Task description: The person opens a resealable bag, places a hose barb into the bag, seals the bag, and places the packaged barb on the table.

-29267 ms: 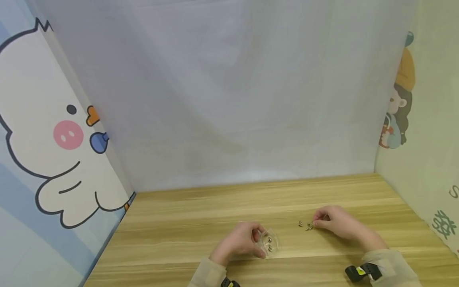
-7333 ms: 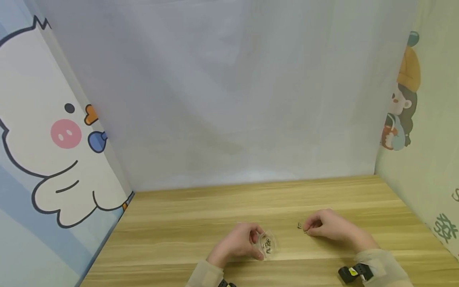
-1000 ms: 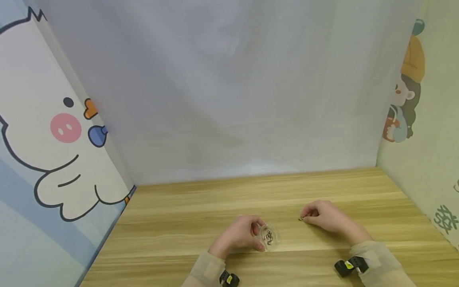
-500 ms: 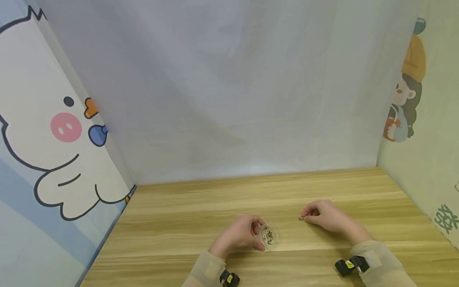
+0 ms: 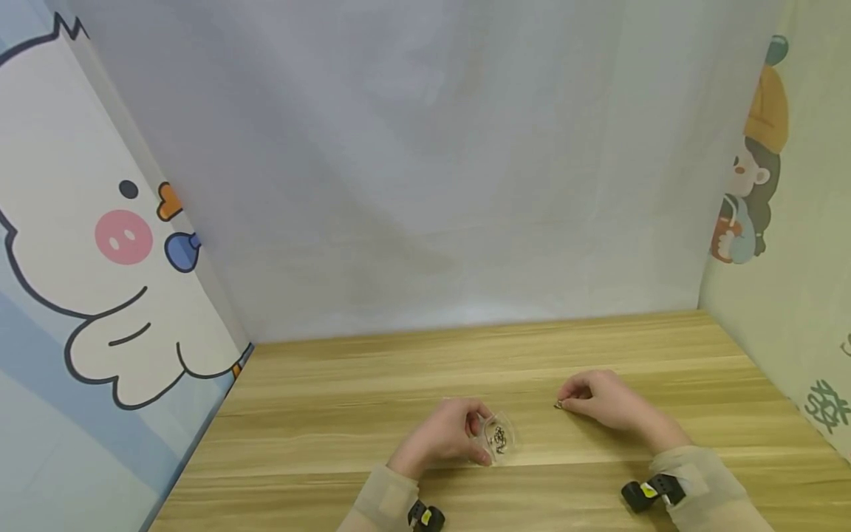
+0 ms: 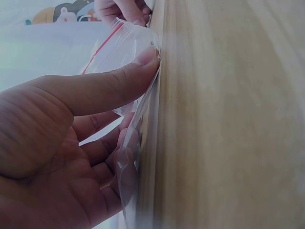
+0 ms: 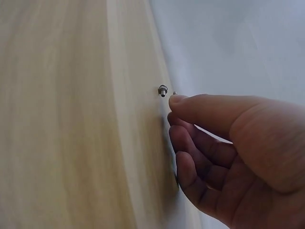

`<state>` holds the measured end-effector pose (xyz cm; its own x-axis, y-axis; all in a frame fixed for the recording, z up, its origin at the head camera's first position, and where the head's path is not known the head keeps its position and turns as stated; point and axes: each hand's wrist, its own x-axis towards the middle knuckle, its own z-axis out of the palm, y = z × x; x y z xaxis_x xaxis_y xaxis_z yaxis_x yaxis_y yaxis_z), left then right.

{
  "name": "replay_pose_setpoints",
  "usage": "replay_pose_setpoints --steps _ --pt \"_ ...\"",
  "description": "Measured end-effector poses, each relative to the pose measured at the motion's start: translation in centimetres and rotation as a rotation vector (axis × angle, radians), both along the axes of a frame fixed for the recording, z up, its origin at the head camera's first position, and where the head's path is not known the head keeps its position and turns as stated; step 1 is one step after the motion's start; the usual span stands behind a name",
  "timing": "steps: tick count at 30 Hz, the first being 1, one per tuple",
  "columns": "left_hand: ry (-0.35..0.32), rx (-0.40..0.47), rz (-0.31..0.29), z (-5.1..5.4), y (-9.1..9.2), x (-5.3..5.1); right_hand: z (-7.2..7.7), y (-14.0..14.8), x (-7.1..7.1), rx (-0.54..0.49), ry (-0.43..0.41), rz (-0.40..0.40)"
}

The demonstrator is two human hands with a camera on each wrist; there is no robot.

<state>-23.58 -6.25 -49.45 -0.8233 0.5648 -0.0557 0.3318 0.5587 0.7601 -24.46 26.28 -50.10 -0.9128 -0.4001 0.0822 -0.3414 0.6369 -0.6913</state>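
My left hand (image 5: 452, 434) grips a clear zip-lock bag (image 6: 107, 50) with a red line along its top, holding its mouth spread on the table. Inside the bag lies a small heap of metal screws (image 5: 499, 439). To the right, my right hand (image 5: 610, 400) rests low at the tabletop with thumb and index finger together. In the right wrist view a small metal screw (image 7: 163, 90) lies on the wood just beside the thumb tip. The tip of another small metal piece (image 7: 175, 93) shows between thumb and index finger; most of it is hidden.
The wood-grain table (image 5: 372, 384) ends at a pale cloth backdrop (image 5: 465, 185). A left side panel (image 5: 120, 310) with a cartoon bird and a right side panel (image 5: 798, 295) with a cartoon figure flank it. Each wrist carries a small black camera (image 5: 640, 496).
Since the oldest frame, the heap of screws in the bag has grown and those on the table have dwindled. Over the last second both hands have stayed nearly still.
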Motion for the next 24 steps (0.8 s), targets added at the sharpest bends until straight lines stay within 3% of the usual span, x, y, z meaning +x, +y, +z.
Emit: replay_pose_setpoints --steps 14,24 --pt "-0.014 0.017 0.007 0.1 -0.1 0.1 0.8 -1.4 0.2 0.003 0.041 -0.038" --pt "-0.009 -0.005 -0.002 0.1 0.0 0.0 1.4 -2.8 0.8 -0.02 0.067 0.004"
